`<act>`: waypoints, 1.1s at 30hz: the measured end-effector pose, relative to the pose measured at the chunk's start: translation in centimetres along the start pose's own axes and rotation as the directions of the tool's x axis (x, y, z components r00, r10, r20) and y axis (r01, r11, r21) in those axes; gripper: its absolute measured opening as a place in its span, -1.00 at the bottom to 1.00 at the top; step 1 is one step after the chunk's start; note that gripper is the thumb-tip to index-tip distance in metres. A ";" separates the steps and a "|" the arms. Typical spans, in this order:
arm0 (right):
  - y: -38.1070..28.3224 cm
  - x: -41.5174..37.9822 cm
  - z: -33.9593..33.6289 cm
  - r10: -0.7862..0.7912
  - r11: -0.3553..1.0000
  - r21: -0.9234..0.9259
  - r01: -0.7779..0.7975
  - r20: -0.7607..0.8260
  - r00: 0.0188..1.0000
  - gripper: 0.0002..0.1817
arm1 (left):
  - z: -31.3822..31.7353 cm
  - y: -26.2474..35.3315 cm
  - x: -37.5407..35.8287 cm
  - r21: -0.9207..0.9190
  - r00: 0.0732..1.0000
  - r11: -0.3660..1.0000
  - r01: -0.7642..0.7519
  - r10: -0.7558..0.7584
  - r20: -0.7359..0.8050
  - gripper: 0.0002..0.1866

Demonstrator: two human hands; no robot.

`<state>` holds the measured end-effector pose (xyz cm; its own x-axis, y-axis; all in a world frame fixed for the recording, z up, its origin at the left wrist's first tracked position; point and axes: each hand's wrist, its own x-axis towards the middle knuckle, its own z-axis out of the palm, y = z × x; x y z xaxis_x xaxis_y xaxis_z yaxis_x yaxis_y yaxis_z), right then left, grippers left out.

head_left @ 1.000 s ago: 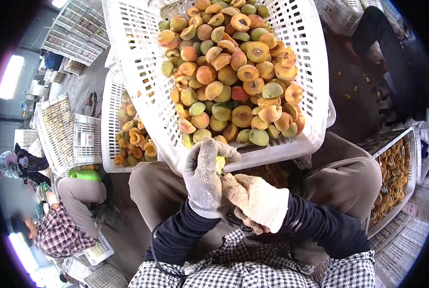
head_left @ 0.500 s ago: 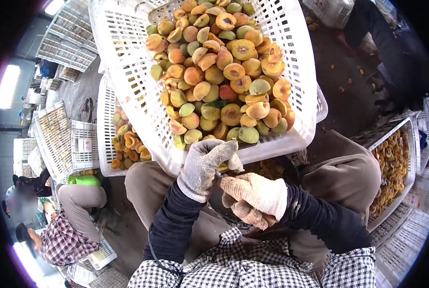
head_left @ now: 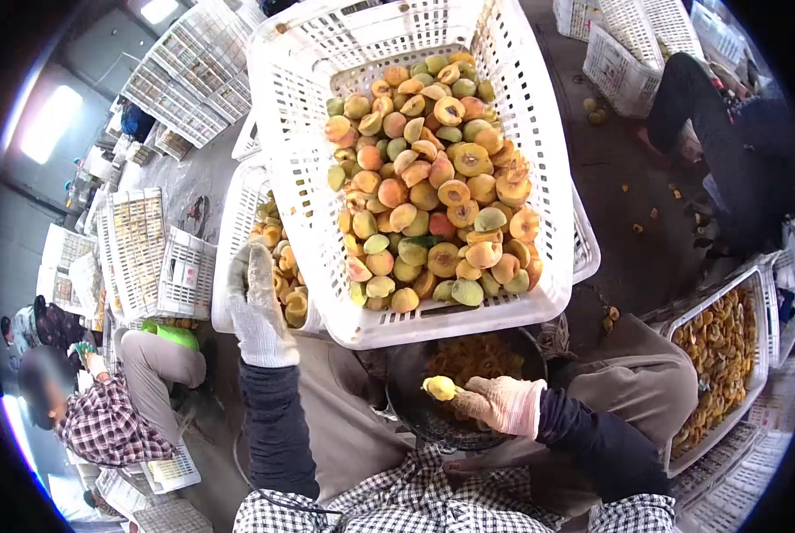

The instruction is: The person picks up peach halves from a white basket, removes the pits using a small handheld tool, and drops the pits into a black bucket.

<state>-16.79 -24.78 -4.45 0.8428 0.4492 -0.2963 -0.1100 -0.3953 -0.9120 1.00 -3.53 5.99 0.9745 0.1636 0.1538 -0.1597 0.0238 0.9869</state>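
Note:
My left hand point(head_left: 262, 306), in a grey work glove, is over the near edge of a lower white crate point(head_left: 226, 266) of pitted peach halves point(head_left: 288, 266). Its fingers stretch out and nothing shows in them. My right hand point(head_left: 501, 404), in a pale glove, is closed on a small yellow piece of peach point(head_left: 440, 387), which sticks out past the fingertips. Below that hand sits a dark round basin point(head_left: 406, 391) with orange-yellow scraps point(head_left: 477, 355) in it. A large white crate point(head_left: 442, 330) of cut peaches point(head_left: 424, 195) stands tilted in front of me.
More crates are stacked at left point(head_left: 131, 253) and upper right point(head_left: 624, 71). A crate of peach halves point(head_left: 717, 346) stands at right. A person in a checked shirt point(head_left: 117, 426) sits at left; another person's dark-clothed leg point(head_left: 691, 107) shows at upper right. Fruit bits lie on the floor.
My hands were together in front of the large crate. The left has moved left to the lower crate; the right has come lower, showing the yellow piece. The view has shifted.

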 end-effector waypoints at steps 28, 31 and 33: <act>-7.1 0.7 -3.3 -0.211 0.977 -0.146 0.152 -0.688 0.694 -0.76 | 6.8 -3.2 -6.3 -0.503 0.682 0.512 0.696 -0.251 0.687 -0.48; -6.8 1.8 -2.5 -0.276 0.957 -0.263 0.126 -0.678 0.681 -0.77 | 6.5 -3.1 -6.0 -0.462 0.583 0.391 0.796 -0.288 0.760 -0.46; -6.5 2.2 -2.4 -0.353 0.926 -0.351 0.143 -0.663 0.661 -0.78 | 6.1 -3.0 -5.7 -0.406 0.548 0.399 0.822 -0.363 0.754 -0.58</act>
<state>-12.97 -23.15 1.46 0.9447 -0.0949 0.3140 0.2030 -0.5827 -0.7869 -3.10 -10.51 2.50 0.7108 -0.6622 -0.2370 0.6737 0.5441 0.5000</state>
